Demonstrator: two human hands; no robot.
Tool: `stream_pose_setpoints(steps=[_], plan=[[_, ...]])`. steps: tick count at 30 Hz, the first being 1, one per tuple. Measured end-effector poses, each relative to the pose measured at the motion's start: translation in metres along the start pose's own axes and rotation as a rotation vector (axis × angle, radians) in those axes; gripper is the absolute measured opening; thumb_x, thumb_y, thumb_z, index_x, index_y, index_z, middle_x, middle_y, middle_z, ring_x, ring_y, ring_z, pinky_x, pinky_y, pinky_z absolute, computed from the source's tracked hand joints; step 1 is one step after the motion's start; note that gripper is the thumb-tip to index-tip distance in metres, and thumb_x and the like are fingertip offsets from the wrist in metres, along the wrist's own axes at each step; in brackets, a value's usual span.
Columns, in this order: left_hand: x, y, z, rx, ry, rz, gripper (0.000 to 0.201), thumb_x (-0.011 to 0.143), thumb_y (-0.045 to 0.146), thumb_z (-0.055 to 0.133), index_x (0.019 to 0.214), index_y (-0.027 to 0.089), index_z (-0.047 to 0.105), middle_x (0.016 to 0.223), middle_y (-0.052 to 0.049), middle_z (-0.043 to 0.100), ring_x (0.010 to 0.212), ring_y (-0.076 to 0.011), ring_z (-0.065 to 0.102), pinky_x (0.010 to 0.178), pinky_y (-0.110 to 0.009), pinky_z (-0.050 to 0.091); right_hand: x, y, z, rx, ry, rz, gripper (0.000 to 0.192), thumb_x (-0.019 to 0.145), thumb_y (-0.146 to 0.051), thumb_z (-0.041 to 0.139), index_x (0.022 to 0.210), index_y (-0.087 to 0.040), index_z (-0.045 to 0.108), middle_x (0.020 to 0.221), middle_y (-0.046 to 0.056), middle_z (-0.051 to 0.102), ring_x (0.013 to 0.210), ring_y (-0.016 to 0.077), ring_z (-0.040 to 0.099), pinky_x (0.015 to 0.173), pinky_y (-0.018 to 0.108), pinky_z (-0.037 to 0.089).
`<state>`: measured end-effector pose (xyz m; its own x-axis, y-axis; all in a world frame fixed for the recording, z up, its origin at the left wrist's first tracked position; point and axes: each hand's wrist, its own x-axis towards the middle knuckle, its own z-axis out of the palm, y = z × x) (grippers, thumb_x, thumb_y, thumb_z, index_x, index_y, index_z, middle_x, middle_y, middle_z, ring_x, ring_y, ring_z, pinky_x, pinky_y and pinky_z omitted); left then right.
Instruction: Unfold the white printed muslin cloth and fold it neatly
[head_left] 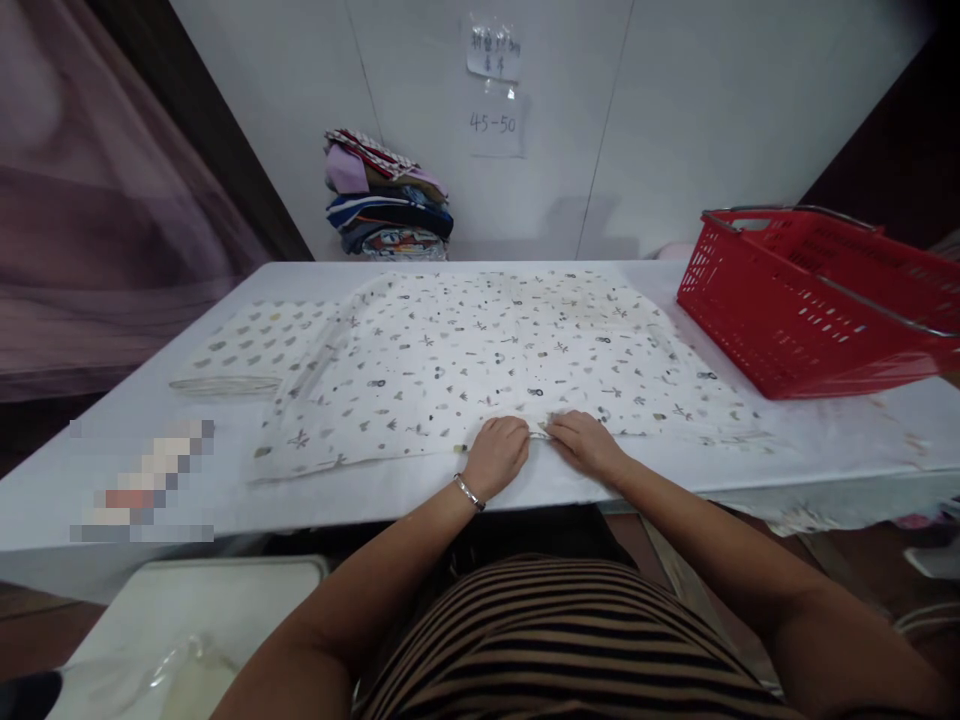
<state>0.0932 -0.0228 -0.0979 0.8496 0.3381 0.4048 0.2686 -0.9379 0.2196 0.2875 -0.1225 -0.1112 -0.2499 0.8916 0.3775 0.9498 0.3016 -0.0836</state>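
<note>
A white cloth printed with small dark motifs (457, 350) lies spread over the middle of the table. Along its near edge, my left hand (497, 455) is closed, its fingers pinching the fabric. Close beside it, my right hand (586, 445) grips the same edge with bent fingers. Between the two hands a short stretch of the edge looks bunched up. A folded pale cloth with grey shapes (251, 345) sits at the left, partly beside the spread cloth.
A red plastic basket (817, 310) stands at the table's right. Several folded fabrics form a stack (390, 200) at the back, by the wall. The white table (247, 510) has its near edge just before me. A white surface (210, 600) is at the lower left.
</note>
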Motion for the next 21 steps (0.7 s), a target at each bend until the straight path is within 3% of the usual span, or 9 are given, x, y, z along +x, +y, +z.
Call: stream_pose_setpoints(steps=[5,9,14,21], plan=[[-0.004,-0.002,0.005,0.026,-0.068,-0.025,0.013,0.087,0.018,0.047,0.097,0.019,0.055,0.097,-0.005,0.063,0.094,-0.0190,0.056,0.079,-0.034,0.043,-0.002,0.002,0.003,-0.045,-0.010,0.021,0.022,0.089,-0.016,0.044,0.101,-0.017,0.062,0.096,0.009,0.063,0.086,0.0192,0.051,0.073,0.030,0.037],[-0.003,0.003,0.004,0.067,-0.102,-0.046,0.029,0.085,0.019,0.050,0.114,0.019,0.050,0.106,-0.007,0.061,0.100,-0.0211,0.053,0.081,-0.036,0.042,-0.001,0.001,-0.002,-0.056,-0.081,0.033,0.020,0.089,-0.014,0.044,0.099,-0.016,0.062,0.094,0.008,0.062,0.085,0.0194,0.050,0.074,0.030,0.036],[-0.001,0.008,0.003,0.140,-0.132,-0.080,0.024,0.083,0.009,0.045,0.102,0.019,0.055,0.099,-0.007,0.060,0.097,-0.0217,0.051,0.078,-0.037,0.042,0.004,-0.002,-0.012,-0.044,-0.125,0.065,0.025,0.087,-0.010,0.041,0.101,-0.015,0.061,0.093,0.009,0.060,0.085,0.0186,0.049,0.075,0.030,0.035],[-0.008,-0.007,0.005,0.234,-0.133,-0.107,0.019,0.081,0.005,0.046,0.089,0.018,0.057,0.095,-0.006,0.060,0.091,-0.0220,0.050,0.073,-0.037,0.041,-0.007,-0.003,-0.013,-0.030,-0.193,0.061,0.032,0.089,-0.011,0.038,0.113,-0.018,0.058,0.098,0.008,0.059,0.087,0.0184,0.048,0.075,0.030,0.035]])
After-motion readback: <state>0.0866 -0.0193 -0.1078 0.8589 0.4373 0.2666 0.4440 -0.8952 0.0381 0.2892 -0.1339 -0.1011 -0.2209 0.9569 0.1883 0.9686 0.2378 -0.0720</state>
